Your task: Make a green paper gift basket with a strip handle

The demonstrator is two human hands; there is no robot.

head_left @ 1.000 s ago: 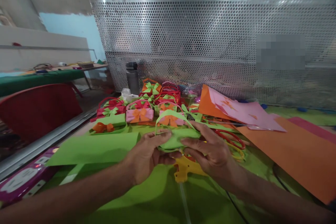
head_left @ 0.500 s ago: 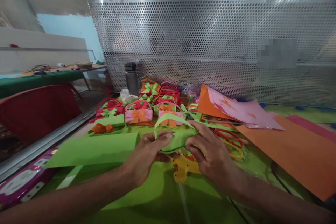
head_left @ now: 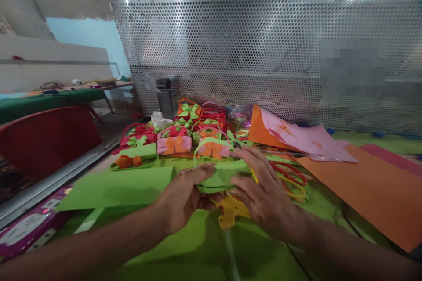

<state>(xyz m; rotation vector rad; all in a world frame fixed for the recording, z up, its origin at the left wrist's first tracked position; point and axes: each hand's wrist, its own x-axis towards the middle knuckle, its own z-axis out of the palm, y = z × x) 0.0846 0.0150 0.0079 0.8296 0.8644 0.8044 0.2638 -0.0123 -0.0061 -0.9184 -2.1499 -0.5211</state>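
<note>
Between my two hands is a small light-green handbag [head_left: 221, 176] made of a paper- or felt-like sheet, its strip handle arching above it. My left hand [head_left: 184, 191] grips the bag's left end, thumb on top and fingers curled beneath. At the right end, my right hand [head_left: 263, 184] is closed round the bag with its fingers along the top and front. Just below the bag lies a yellow glue gun [head_left: 231, 210], partly hidden by my right hand, with a clear glue stick [head_left: 231, 250] trailing from it. A rolled green sheet [head_left: 118, 186] lies to the left.
Several finished-looking small bags with bows [head_left: 174, 144] stand at the back beside a grey bottle [head_left: 165, 99]. Orange sheets [head_left: 369, 189] and pink sheets [head_left: 303, 140] lie on the right, near red-handled scissors [head_left: 290, 171]. A purple power strip [head_left: 29, 228] is at left; a perforated metal panel [head_left: 231, 52] rises behind.
The green bag has tilted so more of its flap shows, and its handle sits lower. My right fingers have shifted and lie straighter along the bag.
</note>
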